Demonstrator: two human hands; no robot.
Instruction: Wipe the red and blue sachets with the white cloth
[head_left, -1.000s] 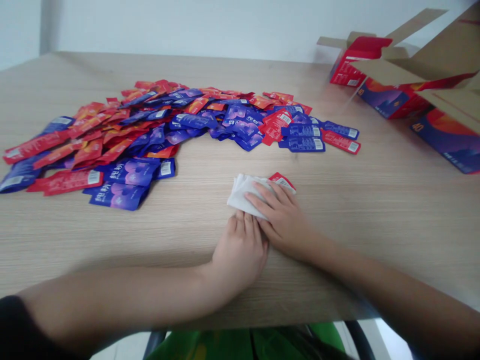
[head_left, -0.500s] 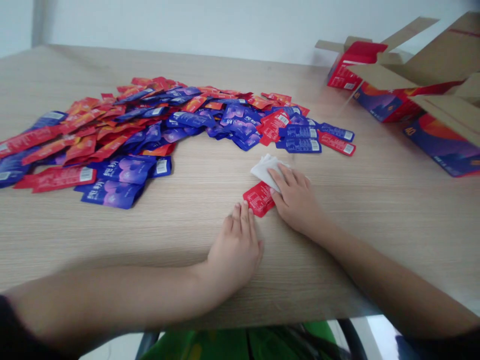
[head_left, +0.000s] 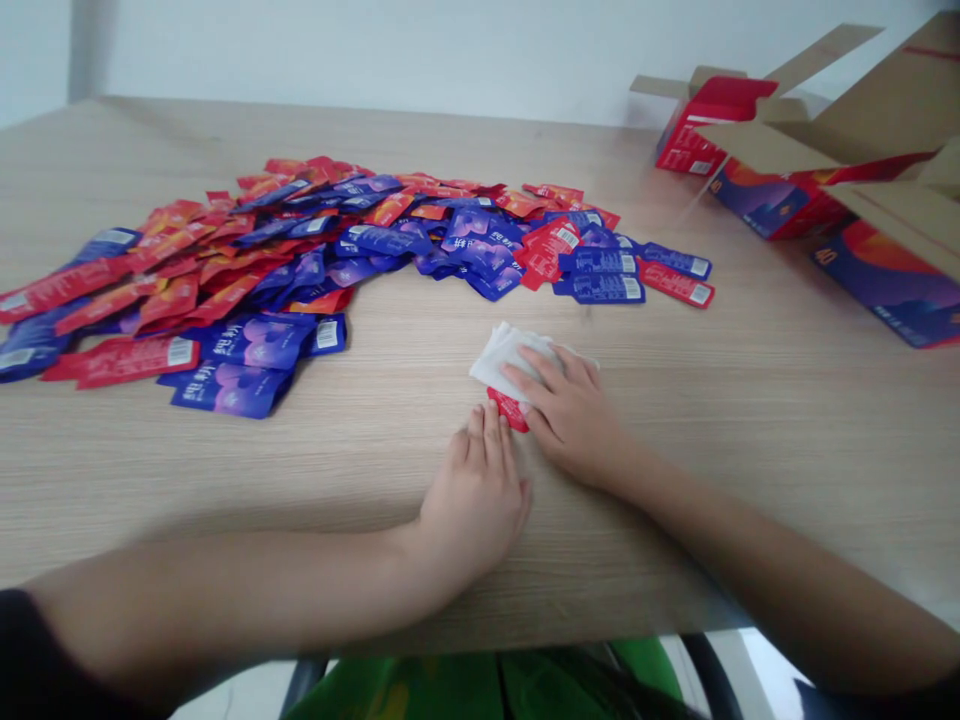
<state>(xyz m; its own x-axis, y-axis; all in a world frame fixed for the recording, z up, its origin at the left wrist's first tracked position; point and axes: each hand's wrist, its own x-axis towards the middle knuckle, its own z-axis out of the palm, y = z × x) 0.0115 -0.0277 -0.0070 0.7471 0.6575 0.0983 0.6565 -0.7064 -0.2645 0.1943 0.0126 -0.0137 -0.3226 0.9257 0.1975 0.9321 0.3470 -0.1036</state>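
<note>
A red sachet (head_left: 508, 411) lies flat on the table in front of me, mostly covered by a folded white tissue (head_left: 496, 354). My right hand (head_left: 574, 415) presses the tissue down on it, fingers bent over the cloth-like wad. At the sachet's near-left edge, the fingertips of my left hand (head_left: 476, 495) hold it against the tabletop, fingers straight and close together. Beyond both hands, a long heap of red sachets (head_left: 236, 255) and blue sachets (head_left: 251, 340) curves across the table, overlapping in loose layers.
Several open cardboard boxes, among them a small red box (head_left: 686, 135) and a blue-and-red box (head_left: 885, 280), stand at the right with flaps raised. A white wall (head_left: 450, 55) borders the table's far side. The near table edge (head_left: 525, 640) runs just before my lap.
My right hand has slid the tissue left and slightly toward me, covering more of the red sachet. My left hand stays at the sachet's edge. The view has shifted slightly.
</note>
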